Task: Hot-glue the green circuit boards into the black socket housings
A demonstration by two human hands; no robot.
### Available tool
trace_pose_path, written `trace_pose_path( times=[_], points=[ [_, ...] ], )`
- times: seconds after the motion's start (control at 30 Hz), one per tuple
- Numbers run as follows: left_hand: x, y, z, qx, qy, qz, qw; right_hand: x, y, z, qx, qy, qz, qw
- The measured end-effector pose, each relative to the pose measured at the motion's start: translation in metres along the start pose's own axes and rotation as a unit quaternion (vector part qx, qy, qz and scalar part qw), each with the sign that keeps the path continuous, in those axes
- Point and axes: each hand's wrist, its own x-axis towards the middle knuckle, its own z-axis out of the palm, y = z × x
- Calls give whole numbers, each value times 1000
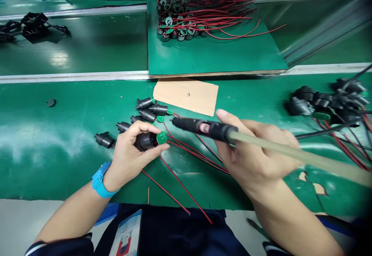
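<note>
Black housing [145, 141] in left hand [128, 155]

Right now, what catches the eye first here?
The two hands at centre: the left hand holds a black housing with a green round board at its end, and the right hand points a black pen-like tool at it. Behind, on a raised green board, lies a tangle of red-wired coils; a heap of black housings sits at far right.
</note>
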Motion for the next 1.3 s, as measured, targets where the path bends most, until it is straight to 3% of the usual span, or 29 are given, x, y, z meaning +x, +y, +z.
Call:
trace_pose_path(
  times=[0.07, 0.17, 0.27, 0.33, 0.43, 0.47, 0.5, 0.6, 0.63, 0.67, 0.7, 0.73, 0.8, 0.87, 0.97, 1.03, 1.17, 1.3],
  points=[
    [0, -1, 0, 16, 6, 10, 1000, 1, 7, 10, 9, -54, 75, 996],
    [-2, -4, -1, 33, 20, 19, 999, 1, 26, 33, 119, -159, 212, 957],
    [-3, -7, -1, 40, 15, 28, 999, -3, 46, 52, 218, -243, 259, 909],
    [-3, -7, -1, 52, 8, 42, 998, -3, 50, 55, 204, -250, 261, 910],
    [-4, -7, 0, 62, 7, 72, 995, 5, 36, 42, 242, -188, 240, 921],
    [-4, -6, 0, 60, 6, 82, 995, 9, 26, 34, 321, -197, 228, 898],
    [-4, -6, 1, 58, 2, 90, 994, 12, 14, 26, 425, -231, 213, 849],
    [-5, -7, 4, 49, -14, 109, 993, 20, -22, 9, 668, -350, 205, 624],
    [-5, -7, 5, 51, -20, 112, 992, 21, -30, 7, 700, -361, 224, 574],
    [-6, -7, 5, 54, -27, 115, 992, 21, -37, 7, 715, -353, 249, 550],
    [-6, -7, 6, 57, -36, 116, 991, 21, -41, 8, 718, -335, 273, 546],
    [-7, -6, 6, 59, -48, 113, 991, 20, -44, 10, 712, -312, 293, 557],
    [-9, -5, 8, 55, -83, 98, 990, 18, -45, 13, 682, -261, 308, 609],
    [-10, -5, 10, 39, -118, 70, 990, 14, -43, 15, 629, -198, 292, 693],
    [-11, -8, 16, -2, -120, 29, 992, 9, -42, 16, 504, -87, 196, 837],
    [-11, -10, 19, -31, -105, 12, 994, 7, -43, 17, 421, -19, 116, 899],
    [-13, -9, 22, -60, -118, -2, 991, 7, -44, 19, 312, 50, 20, 949],
    [-11, -6, 20, -24, -114, 18, 993, 5, -44, 21, 265, 59, -35, 962]
  ],
)
